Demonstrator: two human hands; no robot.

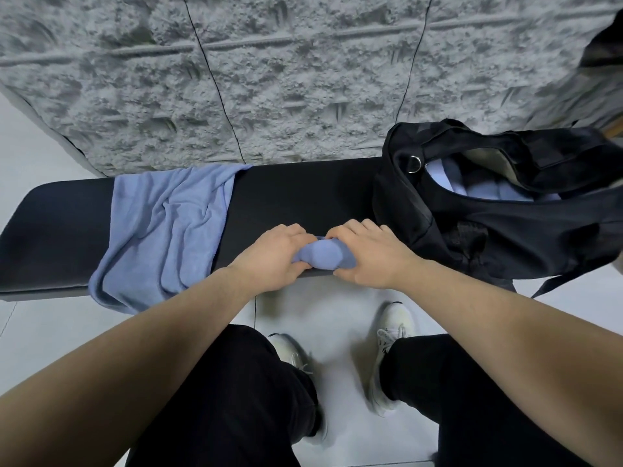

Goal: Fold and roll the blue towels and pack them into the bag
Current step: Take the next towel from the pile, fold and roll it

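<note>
A rolled blue towel (324, 256) lies at the front edge of the black bench (293, 193). My left hand (273, 252) grips its left end and my right hand (369, 252) grips its right end, fingers curled over the roll. A loose, crumpled blue towel (168, 227) is draped over the bench to the left, hanging past the front edge. The black bag (505, 227) stands open on the bench's right end, with rolled blue towels (478, 190) showing inside.
A rough grey textured wall (269, 79) rises right behind the bench. Pale floor tiles (323, 318) lie below, with my black-trousered legs and white shoes (391, 348) close to the bench. A bag strap (553, 281) hangs off the right front.
</note>
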